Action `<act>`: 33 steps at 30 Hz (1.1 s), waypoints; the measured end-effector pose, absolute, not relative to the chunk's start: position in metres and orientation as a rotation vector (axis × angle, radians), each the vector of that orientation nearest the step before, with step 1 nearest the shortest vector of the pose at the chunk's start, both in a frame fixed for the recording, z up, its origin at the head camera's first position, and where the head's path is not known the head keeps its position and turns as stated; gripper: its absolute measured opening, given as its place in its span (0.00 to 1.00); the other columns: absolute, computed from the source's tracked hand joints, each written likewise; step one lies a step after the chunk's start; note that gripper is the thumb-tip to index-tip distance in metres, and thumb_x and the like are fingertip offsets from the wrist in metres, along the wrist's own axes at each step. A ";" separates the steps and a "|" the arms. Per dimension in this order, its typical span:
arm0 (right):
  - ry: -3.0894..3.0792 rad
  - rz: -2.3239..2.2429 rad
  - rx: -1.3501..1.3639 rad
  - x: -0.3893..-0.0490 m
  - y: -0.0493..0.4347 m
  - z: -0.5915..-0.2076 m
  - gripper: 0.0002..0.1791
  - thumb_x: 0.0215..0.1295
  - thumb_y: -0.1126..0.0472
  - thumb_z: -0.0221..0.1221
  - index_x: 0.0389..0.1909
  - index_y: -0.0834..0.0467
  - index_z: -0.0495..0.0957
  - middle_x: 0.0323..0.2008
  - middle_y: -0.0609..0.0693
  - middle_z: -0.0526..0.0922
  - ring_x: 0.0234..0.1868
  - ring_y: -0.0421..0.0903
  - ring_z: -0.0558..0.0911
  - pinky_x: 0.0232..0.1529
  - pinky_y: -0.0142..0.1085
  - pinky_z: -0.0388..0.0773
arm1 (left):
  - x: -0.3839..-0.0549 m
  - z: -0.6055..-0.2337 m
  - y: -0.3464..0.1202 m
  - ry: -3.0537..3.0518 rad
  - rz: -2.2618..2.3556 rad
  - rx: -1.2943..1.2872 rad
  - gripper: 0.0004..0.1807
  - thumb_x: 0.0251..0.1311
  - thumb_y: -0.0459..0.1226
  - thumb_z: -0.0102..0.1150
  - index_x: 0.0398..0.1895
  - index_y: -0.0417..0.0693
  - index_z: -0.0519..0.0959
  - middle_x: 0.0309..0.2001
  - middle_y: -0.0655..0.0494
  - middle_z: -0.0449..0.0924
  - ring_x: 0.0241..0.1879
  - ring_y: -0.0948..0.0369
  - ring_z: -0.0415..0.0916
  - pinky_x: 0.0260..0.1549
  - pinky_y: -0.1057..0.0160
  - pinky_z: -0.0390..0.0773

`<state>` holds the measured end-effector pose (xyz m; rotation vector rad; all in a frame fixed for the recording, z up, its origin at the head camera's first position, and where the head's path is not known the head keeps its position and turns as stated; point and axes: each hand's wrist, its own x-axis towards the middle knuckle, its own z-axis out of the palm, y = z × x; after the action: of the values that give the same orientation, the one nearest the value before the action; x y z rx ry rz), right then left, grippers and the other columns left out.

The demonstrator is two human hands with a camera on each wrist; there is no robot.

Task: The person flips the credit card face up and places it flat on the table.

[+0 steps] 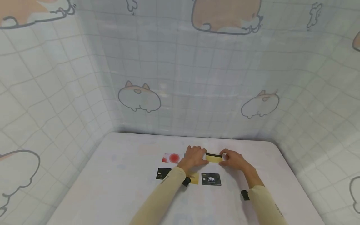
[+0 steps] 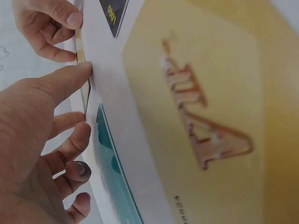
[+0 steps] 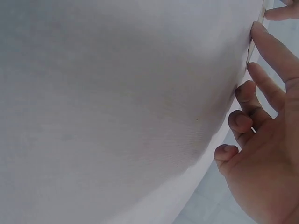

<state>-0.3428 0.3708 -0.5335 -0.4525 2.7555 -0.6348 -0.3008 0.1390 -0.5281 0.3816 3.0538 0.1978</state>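
A gold card with a black stripe (image 1: 213,158) lies at the right end of the far row on the white table. My left hand (image 1: 195,156) pinches its left end, thumb at the near corner and index finger at the far one. At the opposite end, my right hand (image 1: 234,159) pinches the card the same way. In the left wrist view the card (image 2: 80,52) shows almost edge-on between both hands. A teal card (image 2: 112,172) lies below my left hand's loosely curled other fingers; the head view mostly hides it.
Left in the far row is a red-and-white card (image 1: 171,157). The nearer row has a black card (image 1: 163,172), a yellow card (image 1: 194,178) partly behind the left forearm, and a black Vip card (image 1: 211,179). Patterned cloth walls (image 1: 180,118) surround the white table (image 1: 126,193).
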 end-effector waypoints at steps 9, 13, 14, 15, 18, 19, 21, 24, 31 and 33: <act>2.695 -0.691 -0.382 -0.340 0.368 -0.535 0.30 0.55 0.46 0.74 0.55 0.51 0.75 0.42 0.52 0.77 0.41 0.50 0.74 0.44 0.47 0.73 | -0.300 -0.524 0.136 3.030 0.269 0.393 0.30 0.58 0.61 0.65 0.62 0.63 0.78 0.53 0.58 0.80 0.51 0.56 0.76 0.54 0.49 0.67; 2.673 -0.723 -0.367 -0.340 0.368 -0.536 0.31 0.52 0.46 0.75 0.54 0.51 0.75 0.44 0.52 0.77 0.42 0.50 0.74 0.46 0.48 0.73 | -0.301 -0.526 0.134 3.020 0.305 0.388 0.28 0.58 0.60 0.66 0.60 0.65 0.78 0.52 0.59 0.80 0.50 0.57 0.75 0.56 0.47 0.66; 2.670 -0.726 -0.367 -0.340 0.368 -0.536 0.31 0.51 0.46 0.75 0.53 0.51 0.75 0.45 0.52 0.77 0.42 0.50 0.74 0.46 0.48 0.73 | -0.301 -0.527 0.135 3.017 0.311 0.387 0.28 0.58 0.60 0.67 0.59 0.65 0.78 0.52 0.59 0.80 0.50 0.57 0.75 0.56 0.47 0.66; 2.668 -0.732 -0.367 -0.339 0.368 -0.536 0.31 0.51 0.46 0.76 0.53 0.52 0.75 0.44 0.52 0.77 0.43 0.50 0.74 0.46 0.48 0.73 | -0.301 -0.527 0.135 3.014 0.317 0.385 0.27 0.58 0.60 0.67 0.59 0.65 0.78 0.52 0.59 0.79 0.50 0.57 0.75 0.56 0.47 0.66; 2.663 -0.726 -0.404 -0.339 0.367 -0.537 0.25 0.53 0.48 0.75 0.48 0.53 0.78 0.43 0.51 0.77 0.42 0.49 0.74 0.47 0.48 0.72 | -0.301 -0.526 0.135 3.005 0.331 0.375 0.27 0.57 0.60 0.68 0.59 0.65 0.78 0.51 0.59 0.79 0.50 0.57 0.74 0.57 0.47 0.66; 2.664 -0.717 -0.415 -0.338 0.366 -0.537 0.22 0.54 0.49 0.74 0.45 0.53 0.78 0.43 0.50 0.77 0.43 0.49 0.74 0.48 0.49 0.72 | -0.300 -0.526 0.135 3.001 0.337 0.375 0.27 0.57 0.60 0.68 0.59 0.66 0.78 0.52 0.59 0.79 0.50 0.57 0.74 0.57 0.47 0.66; 2.668 -0.695 -0.452 -0.336 0.366 -0.537 0.18 0.55 0.50 0.73 0.42 0.53 0.79 0.42 0.49 0.78 0.43 0.49 0.74 0.50 0.51 0.71 | -0.299 -0.525 0.135 2.993 0.343 0.379 0.28 0.57 0.59 0.68 0.60 0.66 0.78 0.52 0.59 0.79 0.51 0.57 0.74 0.57 0.48 0.66; 2.679 -0.688 -0.451 -0.332 0.365 -0.537 0.18 0.56 0.50 0.72 0.43 0.52 0.79 0.44 0.49 0.79 0.45 0.49 0.74 0.53 0.53 0.71 | -0.297 -0.524 0.134 2.984 0.349 0.391 0.28 0.58 0.59 0.67 0.61 0.66 0.78 0.54 0.58 0.78 0.53 0.57 0.74 0.57 0.48 0.65; 2.710 -0.662 -0.371 -0.325 0.368 -0.535 0.33 0.51 0.43 0.75 0.55 0.50 0.75 0.48 0.54 0.80 0.44 0.51 0.75 0.52 0.58 0.69 | -0.291 -0.520 0.132 2.969 0.368 0.414 0.28 0.57 0.58 0.68 0.60 0.65 0.79 0.53 0.58 0.77 0.52 0.57 0.73 0.57 0.47 0.64; 2.707 -0.651 -0.358 -0.323 0.368 -0.534 0.33 0.50 0.42 0.75 0.54 0.50 0.75 0.49 0.54 0.80 0.44 0.51 0.75 0.52 0.59 0.68 | -0.289 -0.522 0.132 2.967 0.389 0.419 0.28 0.57 0.58 0.69 0.60 0.65 0.79 0.53 0.58 0.76 0.52 0.57 0.73 0.56 0.48 0.64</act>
<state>-0.3226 0.3679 -0.5337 -0.3578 2.7065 -0.6512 -0.2890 0.1316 -0.5215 0.4192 2.9671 0.3891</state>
